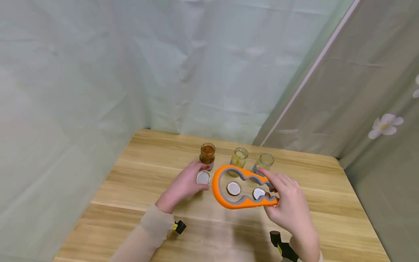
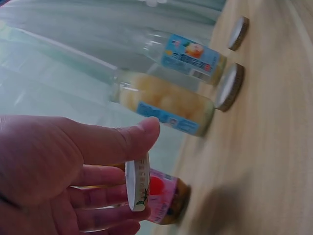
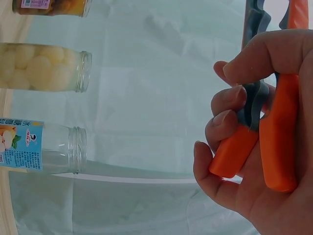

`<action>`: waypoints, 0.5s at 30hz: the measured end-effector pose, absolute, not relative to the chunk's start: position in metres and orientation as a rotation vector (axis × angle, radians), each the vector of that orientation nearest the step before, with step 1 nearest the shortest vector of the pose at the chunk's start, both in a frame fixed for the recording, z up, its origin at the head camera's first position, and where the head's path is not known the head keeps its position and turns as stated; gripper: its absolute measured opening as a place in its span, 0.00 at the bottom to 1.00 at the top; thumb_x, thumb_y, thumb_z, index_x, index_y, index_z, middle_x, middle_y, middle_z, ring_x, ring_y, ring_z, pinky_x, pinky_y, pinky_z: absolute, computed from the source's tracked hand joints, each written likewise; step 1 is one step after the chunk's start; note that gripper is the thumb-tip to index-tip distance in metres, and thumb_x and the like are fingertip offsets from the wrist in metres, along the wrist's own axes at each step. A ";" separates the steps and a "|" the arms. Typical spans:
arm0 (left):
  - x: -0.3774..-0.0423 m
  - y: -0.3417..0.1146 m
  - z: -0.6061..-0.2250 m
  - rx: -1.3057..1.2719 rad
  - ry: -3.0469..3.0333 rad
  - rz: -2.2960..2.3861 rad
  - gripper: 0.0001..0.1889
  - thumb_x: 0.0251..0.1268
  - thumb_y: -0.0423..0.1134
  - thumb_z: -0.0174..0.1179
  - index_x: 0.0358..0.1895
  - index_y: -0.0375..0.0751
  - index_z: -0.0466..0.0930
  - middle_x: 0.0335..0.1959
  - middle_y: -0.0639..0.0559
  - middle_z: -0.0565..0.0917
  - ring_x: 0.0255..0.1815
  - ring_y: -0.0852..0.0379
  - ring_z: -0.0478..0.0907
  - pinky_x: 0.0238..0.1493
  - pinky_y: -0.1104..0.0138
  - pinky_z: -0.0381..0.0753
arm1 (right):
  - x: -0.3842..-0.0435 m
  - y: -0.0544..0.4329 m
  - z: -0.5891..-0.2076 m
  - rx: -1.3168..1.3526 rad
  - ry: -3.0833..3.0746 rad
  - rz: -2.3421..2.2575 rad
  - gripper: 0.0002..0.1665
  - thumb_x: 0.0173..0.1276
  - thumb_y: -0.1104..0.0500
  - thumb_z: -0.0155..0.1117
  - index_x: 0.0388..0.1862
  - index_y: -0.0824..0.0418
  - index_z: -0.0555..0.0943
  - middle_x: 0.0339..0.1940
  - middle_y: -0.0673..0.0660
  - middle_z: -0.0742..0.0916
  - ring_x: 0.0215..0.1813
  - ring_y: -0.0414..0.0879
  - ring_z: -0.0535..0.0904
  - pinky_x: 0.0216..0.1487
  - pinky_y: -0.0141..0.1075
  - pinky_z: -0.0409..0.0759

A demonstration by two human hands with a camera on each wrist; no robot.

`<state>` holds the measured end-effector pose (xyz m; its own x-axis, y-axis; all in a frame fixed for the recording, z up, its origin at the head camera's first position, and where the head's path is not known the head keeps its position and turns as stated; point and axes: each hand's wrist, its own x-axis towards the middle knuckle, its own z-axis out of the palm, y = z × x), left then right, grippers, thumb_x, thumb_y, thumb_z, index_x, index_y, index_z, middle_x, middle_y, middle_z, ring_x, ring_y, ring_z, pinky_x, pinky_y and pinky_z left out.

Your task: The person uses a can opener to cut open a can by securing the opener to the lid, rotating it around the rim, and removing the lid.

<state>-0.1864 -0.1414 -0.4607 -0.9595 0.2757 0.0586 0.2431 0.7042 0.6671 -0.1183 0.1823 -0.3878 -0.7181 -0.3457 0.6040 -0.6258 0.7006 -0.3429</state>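
My left hand (image 1: 187, 183) pinches a white jar lid (image 1: 203, 177) between thumb and fingers, its pale inner side turned up. Right behind that lid stands an uncapped glass jar (image 1: 207, 155) of dark brown food with a pink label. In my right hand (image 1: 291, 203) is an orange jar opener (image 1: 217, 193) with grey wavy inner edges, the fingers curled round both handles (image 3: 279, 139). Its loop is raised over the table. Through the loop, two more lids (image 1: 234, 188) show on the tabletop, white insides up.
To the right of the brown jar stand two more uncapped glass jars: one of pale round fruit (image 3: 41, 67), and one with a blue label (image 3: 22, 144). The wooden table (image 1: 131, 174) ends at pale curtains (image 1: 209, 72) behind and at the sides.
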 end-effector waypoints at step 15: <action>-0.191 -0.136 -0.486 0.458 2.841 1.000 0.28 0.50 0.30 0.85 0.51 0.38 0.78 0.51 0.44 0.81 0.51 0.45 0.78 0.60 0.51 0.80 | -0.117 0.185 -0.386 0.745 -2.404 0.721 0.49 0.44 0.72 0.63 0.70 0.47 0.84 0.36 0.42 0.85 0.35 0.40 0.79 0.42 0.49 0.76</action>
<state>-0.1910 -0.1357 -0.4856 -0.9504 0.3108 0.0101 0.2486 0.7398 0.6252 -0.1168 0.1850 -0.3864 -0.7147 -0.3498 0.6057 -0.6254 0.7074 -0.3293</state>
